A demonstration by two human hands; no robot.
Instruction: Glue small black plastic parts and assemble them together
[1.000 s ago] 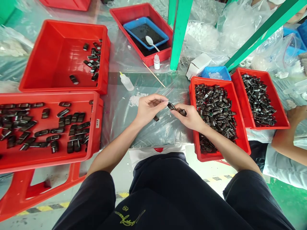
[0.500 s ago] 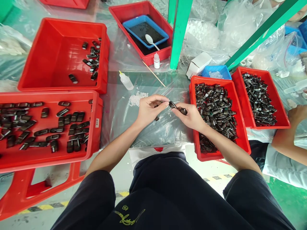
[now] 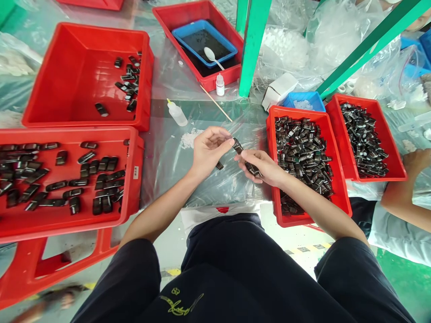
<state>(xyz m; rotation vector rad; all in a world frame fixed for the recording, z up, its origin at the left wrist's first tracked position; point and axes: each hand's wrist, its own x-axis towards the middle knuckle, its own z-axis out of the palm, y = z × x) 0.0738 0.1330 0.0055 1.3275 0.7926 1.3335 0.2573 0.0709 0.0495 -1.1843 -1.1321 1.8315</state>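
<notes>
Over the plastic-covered bench, my left hand (image 3: 209, 151) pinches the end of a small, dark, glossy, car-shaped piece (image 3: 238, 146) between thumb and fingers. My right hand (image 3: 264, 165) meets the same piece from the right with its thumb and fingertips. A second dark piece (image 3: 252, 169) is tucked in the curled fingers of my right hand. Just below my left hand another dark piece (image 3: 219, 165) shows, partly hidden; whether it lies on the bench or in the palm I cannot tell. Behind my left hand is a heap of white bits (image 3: 189, 139).
Red bins of dark pieces stand at left (image 3: 133, 193), behind it (image 3: 144, 85), and right (image 3: 274, 134). A squeeze bottle (image 3: 177, 114), a thin stick (image 3: 216, 103) and a small white bottle (image 3: 220, 85) lie or stand ahead. A green post (image 3: 251, 49) rises behind; another person's arm (image 3: 409, 188) is far right.
The piece between my hands has turned to a steeper slant. My right hand's fingers have opened out somewhat, showing more of the second piece. My left hand has shifted slightly left.
</notes>
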